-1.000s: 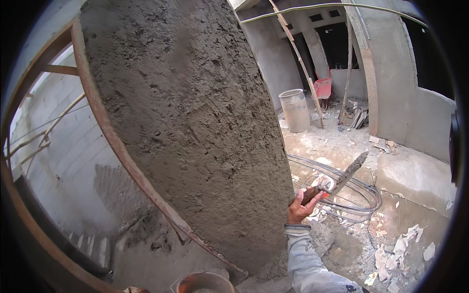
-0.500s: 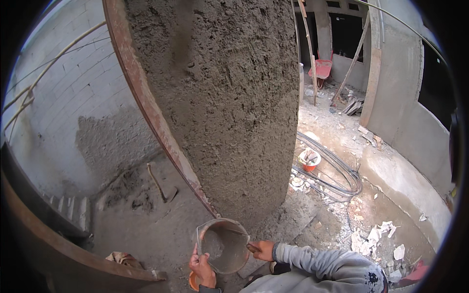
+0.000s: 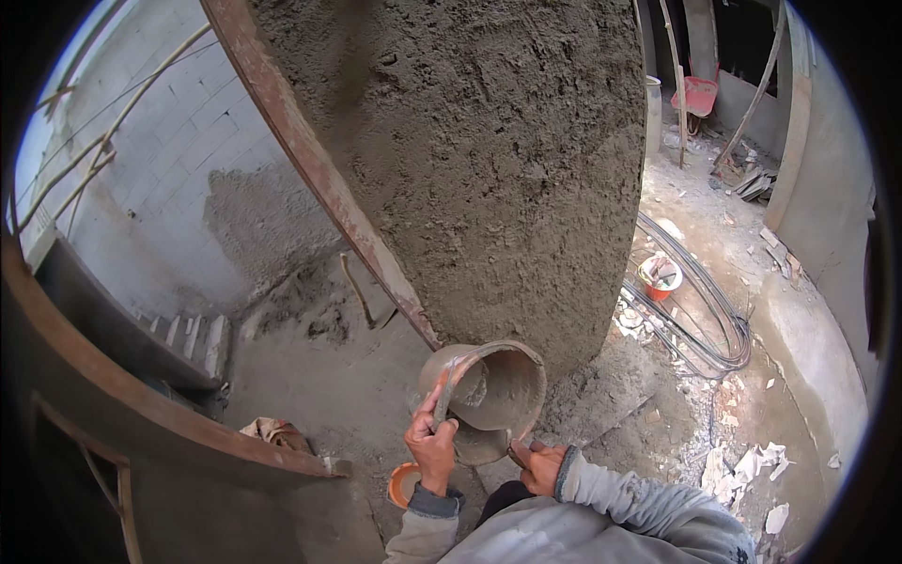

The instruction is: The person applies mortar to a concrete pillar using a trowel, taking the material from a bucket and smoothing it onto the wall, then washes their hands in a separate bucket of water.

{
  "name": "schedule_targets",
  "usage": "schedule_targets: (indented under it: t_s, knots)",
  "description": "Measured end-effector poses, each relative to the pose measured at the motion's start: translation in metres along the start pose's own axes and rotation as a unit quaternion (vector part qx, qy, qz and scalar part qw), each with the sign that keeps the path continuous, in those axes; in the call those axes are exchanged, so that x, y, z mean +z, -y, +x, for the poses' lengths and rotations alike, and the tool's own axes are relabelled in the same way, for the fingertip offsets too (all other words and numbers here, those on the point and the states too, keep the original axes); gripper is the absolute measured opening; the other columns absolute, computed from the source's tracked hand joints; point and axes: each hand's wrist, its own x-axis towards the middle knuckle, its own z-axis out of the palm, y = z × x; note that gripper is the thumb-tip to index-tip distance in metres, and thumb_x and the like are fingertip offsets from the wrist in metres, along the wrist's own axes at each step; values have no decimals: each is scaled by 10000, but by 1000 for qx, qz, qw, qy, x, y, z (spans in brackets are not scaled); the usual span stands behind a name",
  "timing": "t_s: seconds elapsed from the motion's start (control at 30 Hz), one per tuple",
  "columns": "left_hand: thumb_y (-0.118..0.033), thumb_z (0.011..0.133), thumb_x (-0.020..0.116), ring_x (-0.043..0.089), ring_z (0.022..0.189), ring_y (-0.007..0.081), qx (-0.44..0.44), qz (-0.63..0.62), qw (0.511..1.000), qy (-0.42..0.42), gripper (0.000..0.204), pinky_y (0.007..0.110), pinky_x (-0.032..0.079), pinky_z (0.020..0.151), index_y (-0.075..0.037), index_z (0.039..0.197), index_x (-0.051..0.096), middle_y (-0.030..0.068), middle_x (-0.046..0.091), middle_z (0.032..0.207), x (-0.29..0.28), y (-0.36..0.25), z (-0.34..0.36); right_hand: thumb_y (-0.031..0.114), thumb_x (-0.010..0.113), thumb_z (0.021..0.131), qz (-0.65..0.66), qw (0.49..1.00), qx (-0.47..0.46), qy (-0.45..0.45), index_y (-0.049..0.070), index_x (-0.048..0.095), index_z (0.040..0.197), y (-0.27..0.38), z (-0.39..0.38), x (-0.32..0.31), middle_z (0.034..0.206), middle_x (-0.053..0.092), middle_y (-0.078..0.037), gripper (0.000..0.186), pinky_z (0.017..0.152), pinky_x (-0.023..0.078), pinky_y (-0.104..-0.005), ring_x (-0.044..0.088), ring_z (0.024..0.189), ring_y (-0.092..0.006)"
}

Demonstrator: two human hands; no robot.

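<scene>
A mortar-smeared bucket (image 3: 512,376) is tilted in front of me, its mouth facing up and toward me, with grey residue on its inner wall. My left hand (image 3: 432,444) is closed round its left rim, thumb on the near side. At the bucket's lower right edge, my right hand (image 3: 542,468) is closed on a brown-handled tool (image 3: 517,453); its working end is hard to make out. Just beyond the bucket rises a broad panel coated in rough grey mortar (image 3: 489,179), with a reddish board (image 3: 319,179) along its left edge.
An orange bowl (image 3: 404,481) sits below my left hand. A hoe (image 3: 357,291) lies by the board's foot. On the right are a white-and-orange bucket (image 3: 660,274), coiled black hose (image 3: 728,329), broken white pieces (image 3: 752,465) and a red wheelbarrow (image 3: 697,97). A curved ledge (image 3: 169,414) runs along the left.
The bucket has moved up and to the right in view and tipped further, its mouth turned more to the right. Both hands moved with it; the view has shifted leftward.
</scene>
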Motion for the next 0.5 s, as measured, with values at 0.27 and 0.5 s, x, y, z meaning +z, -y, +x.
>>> schedule_targets:
  t_s: [0.27, 0.5]
  knots:
    - [74, 577, 539, 484, 1169, 329, 136, 97, 982, 93, 202, 397, 365, 962, -13, 574, 358, 198, 615, 1112, 27, -40, -7, 116, 527, 803, 338, 933, 104, 61, -35, 473, 1173, -30, 4, -64, 692, 608, -142, 403, 451, 493, -354, 600, 500, -235]
    - [9, 574, 572, 487, 1167, 305, 86, -36, 992, 86, 117, 432, 340, 982, -26, 602, 464, 198, 593, 1147, 1, -53, 15, 152, 490, 851, 811, 548, 20, 203, -8, 450, 1249, -64, 15, -41, 749, 569, -111, 431, 391, 456, -237, 520, 419, -147]
